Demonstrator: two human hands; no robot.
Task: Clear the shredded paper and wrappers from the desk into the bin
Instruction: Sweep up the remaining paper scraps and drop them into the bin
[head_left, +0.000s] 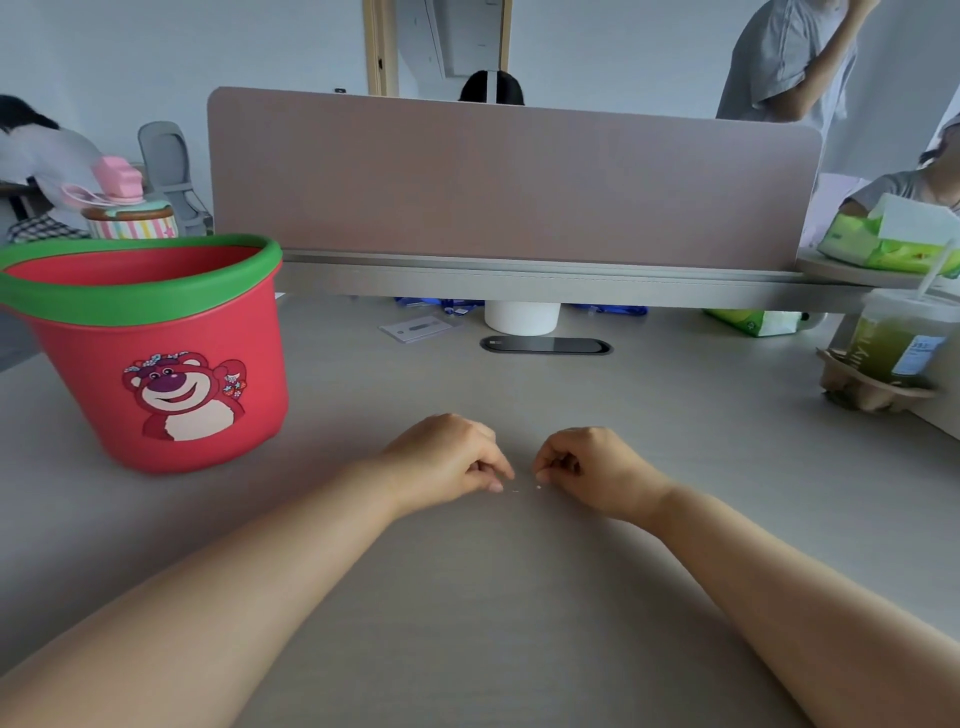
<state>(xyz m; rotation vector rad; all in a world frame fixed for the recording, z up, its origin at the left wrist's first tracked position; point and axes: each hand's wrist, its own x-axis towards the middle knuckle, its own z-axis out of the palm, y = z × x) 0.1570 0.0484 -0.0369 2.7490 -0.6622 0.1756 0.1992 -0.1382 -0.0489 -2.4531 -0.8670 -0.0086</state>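
Note:
A red bin with a green rim and a pink bear picture stands on the desk at the left. My left hand and my right hand rest near each other on the desk's middle, fingers curled with the tips pinched. Tiny white paper specks lie on the desk between the fingertips. Whether either hand holds a speck is too small to tell. The bin's inside is hidden from here.
A pinkish divider panel closes the back of the desk. A green drink cup in a cardboard holder stands at the right, tissue packs behind it. A white cylinder, a card and a cable grommet sit at the back. People sit nearby.

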